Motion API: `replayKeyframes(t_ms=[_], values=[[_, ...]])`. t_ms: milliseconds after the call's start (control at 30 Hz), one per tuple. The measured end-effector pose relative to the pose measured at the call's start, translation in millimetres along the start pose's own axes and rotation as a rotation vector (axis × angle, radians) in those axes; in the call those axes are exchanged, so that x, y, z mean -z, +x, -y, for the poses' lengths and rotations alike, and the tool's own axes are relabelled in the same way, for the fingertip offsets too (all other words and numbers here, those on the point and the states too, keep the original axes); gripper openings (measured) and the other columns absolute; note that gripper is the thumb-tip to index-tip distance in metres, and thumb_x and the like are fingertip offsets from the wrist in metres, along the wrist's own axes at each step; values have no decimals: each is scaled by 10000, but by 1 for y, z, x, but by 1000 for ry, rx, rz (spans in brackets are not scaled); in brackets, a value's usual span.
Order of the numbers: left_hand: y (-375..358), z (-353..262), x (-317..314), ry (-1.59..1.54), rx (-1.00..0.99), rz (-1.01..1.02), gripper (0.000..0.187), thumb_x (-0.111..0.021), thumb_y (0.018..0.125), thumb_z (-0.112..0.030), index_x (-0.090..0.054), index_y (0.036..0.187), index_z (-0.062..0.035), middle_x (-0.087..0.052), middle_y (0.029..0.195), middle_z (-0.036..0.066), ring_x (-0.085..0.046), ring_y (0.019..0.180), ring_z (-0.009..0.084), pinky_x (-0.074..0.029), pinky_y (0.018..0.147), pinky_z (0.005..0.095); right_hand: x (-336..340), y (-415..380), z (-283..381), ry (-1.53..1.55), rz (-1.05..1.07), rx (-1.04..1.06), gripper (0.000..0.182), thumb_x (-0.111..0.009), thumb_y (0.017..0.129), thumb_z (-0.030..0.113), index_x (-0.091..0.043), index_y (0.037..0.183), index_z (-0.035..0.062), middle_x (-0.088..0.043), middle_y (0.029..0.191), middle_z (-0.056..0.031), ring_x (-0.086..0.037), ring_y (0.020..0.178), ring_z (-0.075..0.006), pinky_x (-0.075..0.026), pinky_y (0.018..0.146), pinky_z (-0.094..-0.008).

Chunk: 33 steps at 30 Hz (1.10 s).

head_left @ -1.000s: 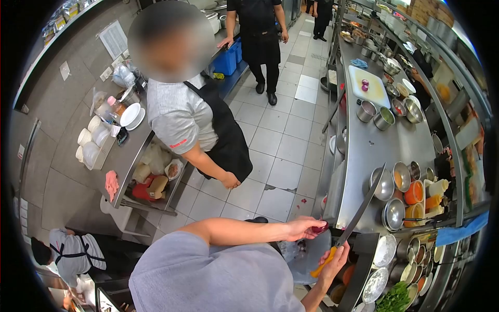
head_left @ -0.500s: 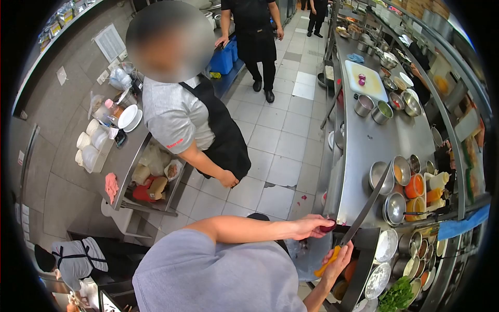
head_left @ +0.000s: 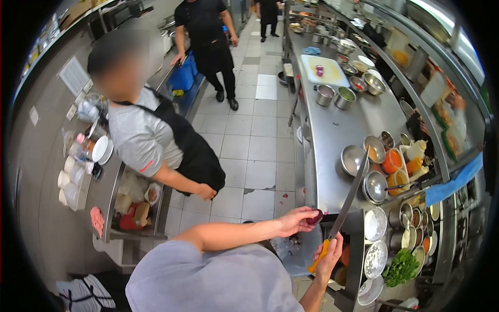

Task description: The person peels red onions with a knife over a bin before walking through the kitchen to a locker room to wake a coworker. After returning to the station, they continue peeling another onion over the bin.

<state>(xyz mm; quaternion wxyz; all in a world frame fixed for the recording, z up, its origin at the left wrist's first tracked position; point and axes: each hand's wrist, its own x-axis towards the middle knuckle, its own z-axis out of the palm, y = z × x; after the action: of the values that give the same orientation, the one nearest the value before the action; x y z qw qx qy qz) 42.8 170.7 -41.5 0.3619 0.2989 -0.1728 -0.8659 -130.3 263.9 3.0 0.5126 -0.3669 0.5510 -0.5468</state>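
Near the edge of the steel counter [head_left: 332, 177], my left hand [head_left: 295, 221] has its fingers closed on a dark red onion [head_left: 314, 217]. To its right, my right hand [head_left: 328, 256] grips a long knife [head_left: 347, 205] by its yellow-orange handle. The blade points up and away over the counter, beside the metal bowls. Below both hands stands a bin [head_left: 306, 252] with a plastic liner and scraps inside.
A co-worker in a grey shirt and black apron [head_left: 192, 151] stands at the left; another person in black [head_left: 208, 52] stands farther back. A cutting board [head_left: 326, 77] holds onion pieces. Steel bowls [head_left: 375, 186], sauce containers [head_left: 397, 179] and green herbs [head_left: 402, 268] are at the right.
The view has shifted, so the counter and both hands appear farther left. My hands still hold the onion and the knife, and the blade stands somewhat steeper.
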Motion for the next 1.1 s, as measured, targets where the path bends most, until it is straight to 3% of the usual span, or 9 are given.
replayKeyframes(t_ms=[167,200,267,300,400,600,833,1100], values=[[6,-27,-11,-39,-46,74,279,-606,996,-325,-596,1196,-131,-674,1076,19,-684,881,147,-575,776,310,0,3,21,46,30,0,381,-439,1064,309,-452,1377,93,-508,649,-6,-444,480,-47,-354,405,-197],[3,-35,-21,-86,-101,119,259,-612,995,-312,-630,1157,-112,-694,1065,19,-693,839,127,-578,724,275,-2,5,30,78,62,11,389,-443,1061,302,-456,1385,87,-520,665,-2,-442,482,-45,-353,410,-196],[10,-38,-21,-164,-150,197,295,-582,1006,-324,-633,1176,-88,-710,1014,25,-698,847,138,-591,746,308,-8,9,43,51,46,37,390,-457,1056,285,-473,1376,63,-506,678,12,-424,479,-43,-340,411,-201],[9,-45,-21,-140,-112,196,380,-529,1030,-384,-603,1212,-58,-701,1041,65,-696,907,182,-579,820,336,-11,10,47,92,60,74,380,-453,1058,269,-478,1367,49,-496,675,16,-417,483,-43,-331,416,-206],[11,-51,-31,-87,-133,215,430,-520,1028,-429,-580,1221,-50,-694,1055,88,-690,914,178,-575,826,324,-14,15,65,76,108,101,358,-437,1055,209,-474,1365,34,-495,622,10,-409,493,-38,-329,447,-200],[8,-50,-41,-3,-181,204,434,-525,1023,-444,-574,1209,-56,-688,1068,98,-682,931,167,-562,828,302,-19,24,75,5,215,111,387,-461,1049,228,-474,1399,61,-473,602,26,-392,504,-41,-336,476,-225],[2,-48,-47,108,-263,246,356,-601,1005,-341,-551,1233,-73,-673,1052,52,-674,925,154,-562,825,307,-16,26,82,-64,267,82,443,-502,1044,302,-480,1432,90,-439,601,40,-382,519,-43,-335,493,-231],[-8,-49,-55,294,-314,129,363,-725,918,-159,-557,1222,-54,-648,1102,49,-647,969,139,-551,828,297,-14,24,77,-207,211,143,462,-553,1022,319,-522,1416,78,-439,609,43,-365,533,-49,-336,512,-244]])
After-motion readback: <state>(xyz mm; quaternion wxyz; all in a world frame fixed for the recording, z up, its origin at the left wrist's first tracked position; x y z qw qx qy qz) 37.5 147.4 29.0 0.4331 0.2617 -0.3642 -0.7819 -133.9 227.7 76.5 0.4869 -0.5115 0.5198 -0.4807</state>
